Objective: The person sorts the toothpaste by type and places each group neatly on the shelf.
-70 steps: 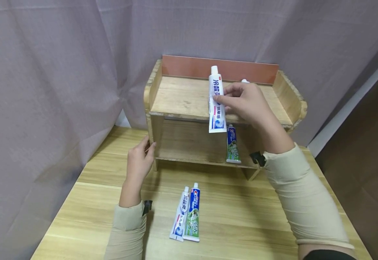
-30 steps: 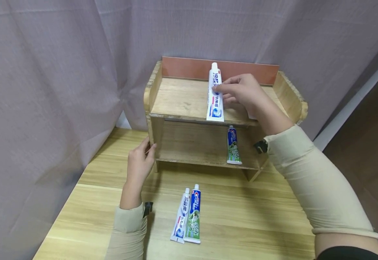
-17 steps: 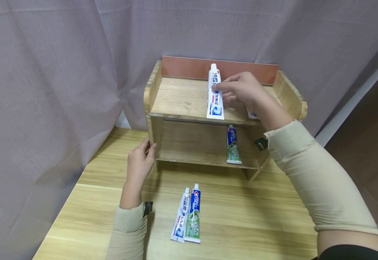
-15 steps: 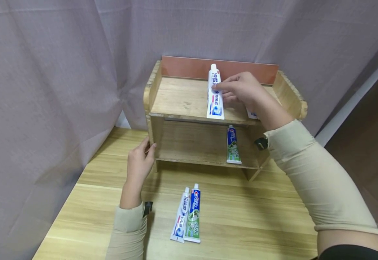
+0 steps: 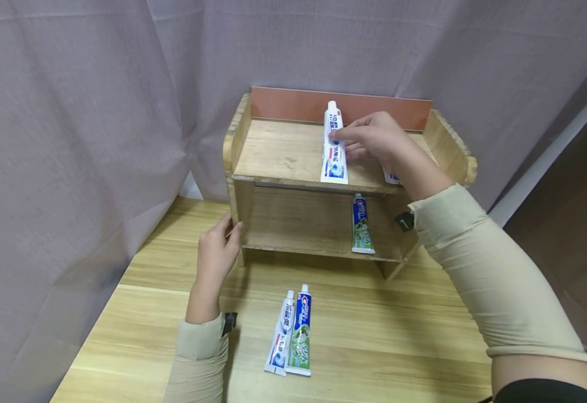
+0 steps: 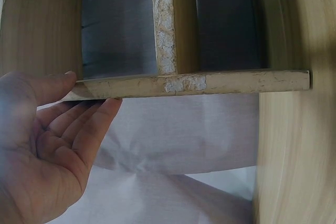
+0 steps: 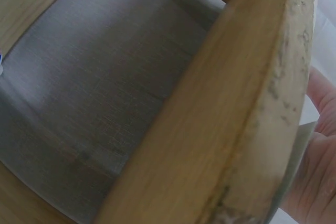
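Observation:
In the head view my right hand [image 5: 381, 140] pinches a white toothpaste tube [image 5: 334, 159] over the top board of a small wooden shelf [image 5: 283, 148]. The tube's cap points to the back and its flat end is at the board's front edge; I cannot tell if it touches the board. Another white tube [image 5: 392, 178] is mostly hidden behind that hand. My left hand [image 5: 215, 243] grips the shelf's left side panel [image 6: 236, 82], thumb on one face and fingers on the other in the left wrist view.
A blue and green toothpaste tube [image 5: 362, 225] lies on the lower board. On the table [image 5: 147, 313] in front, a white tube [image 5: 280, 336] and a blue and green tube [image 5: 300, 333] lie side by side, touching. A grey curtain [image 5: 97, 112] hangs behind.
My right hand has moved the white toothpaste tube back from the shelf's front edge, over the top board, and is almost still over the last half second. My left hand has stayed in place.

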`<state>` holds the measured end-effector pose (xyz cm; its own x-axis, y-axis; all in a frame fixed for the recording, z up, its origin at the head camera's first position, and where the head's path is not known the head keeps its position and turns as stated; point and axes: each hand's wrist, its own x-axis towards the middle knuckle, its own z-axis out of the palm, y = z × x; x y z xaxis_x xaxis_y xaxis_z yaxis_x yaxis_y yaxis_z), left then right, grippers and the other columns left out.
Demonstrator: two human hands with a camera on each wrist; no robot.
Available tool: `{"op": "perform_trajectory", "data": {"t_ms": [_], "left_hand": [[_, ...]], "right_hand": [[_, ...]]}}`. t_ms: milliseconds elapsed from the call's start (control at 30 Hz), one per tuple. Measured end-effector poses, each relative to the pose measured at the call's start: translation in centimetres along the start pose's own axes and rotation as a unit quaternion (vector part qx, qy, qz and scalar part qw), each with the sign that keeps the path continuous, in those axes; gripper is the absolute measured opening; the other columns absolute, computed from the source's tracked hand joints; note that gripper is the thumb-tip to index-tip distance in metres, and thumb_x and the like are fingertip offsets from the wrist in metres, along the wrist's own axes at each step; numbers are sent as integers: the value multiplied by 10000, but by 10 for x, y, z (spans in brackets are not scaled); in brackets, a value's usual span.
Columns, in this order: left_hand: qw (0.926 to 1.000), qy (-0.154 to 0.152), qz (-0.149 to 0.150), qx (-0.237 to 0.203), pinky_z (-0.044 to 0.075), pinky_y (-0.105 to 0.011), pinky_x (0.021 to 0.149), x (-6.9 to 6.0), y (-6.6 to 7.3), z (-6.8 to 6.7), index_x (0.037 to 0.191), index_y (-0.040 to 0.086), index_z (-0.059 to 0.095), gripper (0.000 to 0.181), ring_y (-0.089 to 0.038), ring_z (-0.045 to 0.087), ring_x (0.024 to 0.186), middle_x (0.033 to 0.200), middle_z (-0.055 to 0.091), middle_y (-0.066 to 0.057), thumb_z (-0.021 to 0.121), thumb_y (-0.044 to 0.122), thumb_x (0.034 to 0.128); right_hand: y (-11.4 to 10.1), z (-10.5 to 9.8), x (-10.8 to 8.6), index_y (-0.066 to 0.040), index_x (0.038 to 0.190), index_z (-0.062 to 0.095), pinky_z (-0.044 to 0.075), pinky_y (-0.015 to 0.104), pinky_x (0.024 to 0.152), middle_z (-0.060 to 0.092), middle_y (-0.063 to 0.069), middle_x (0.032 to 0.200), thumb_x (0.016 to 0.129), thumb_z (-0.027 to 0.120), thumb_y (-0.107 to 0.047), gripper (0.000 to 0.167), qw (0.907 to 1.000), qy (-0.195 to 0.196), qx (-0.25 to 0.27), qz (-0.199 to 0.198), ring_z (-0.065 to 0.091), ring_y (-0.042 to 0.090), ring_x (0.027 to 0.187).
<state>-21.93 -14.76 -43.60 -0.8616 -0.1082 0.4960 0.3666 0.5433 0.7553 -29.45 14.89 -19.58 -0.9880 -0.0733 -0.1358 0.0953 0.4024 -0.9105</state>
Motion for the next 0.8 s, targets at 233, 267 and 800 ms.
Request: {"op": "perform_trajectory", "data": {"t_ms": [233,267,800], "left_hand": [[10000,1,9,14,632,-351,835,0,0,0,1325,-4,625,367,-339,705,1053,1188,690,-222,645,166,1001],[10000,5,21,21,632,-352,835,0,1,0,1324,-7,624,367,-339,706,1052,1186,691,-223,645,165,1001],[10000,26,-18,-66,627,-331,829,0,-2,3,1334,8,623,369,-334,701,1065,1200,685,-222,646,161,999]], "right_hand": [[1,1,2,16,1170,627,641,254,709,744,46,877,856,831,-233,450,9999,2,-159,-21,733,146,760],[1,1,2,10,1170,629,639,250,705,744,42,880,858,829,-240,447,9997,24,-224,-23,733,145,763],[3,-4,1,10,1204,665,592,222,683,734,1,841,879,787,-406,542,9830,20,-1820,-235,701,111,695]]}}
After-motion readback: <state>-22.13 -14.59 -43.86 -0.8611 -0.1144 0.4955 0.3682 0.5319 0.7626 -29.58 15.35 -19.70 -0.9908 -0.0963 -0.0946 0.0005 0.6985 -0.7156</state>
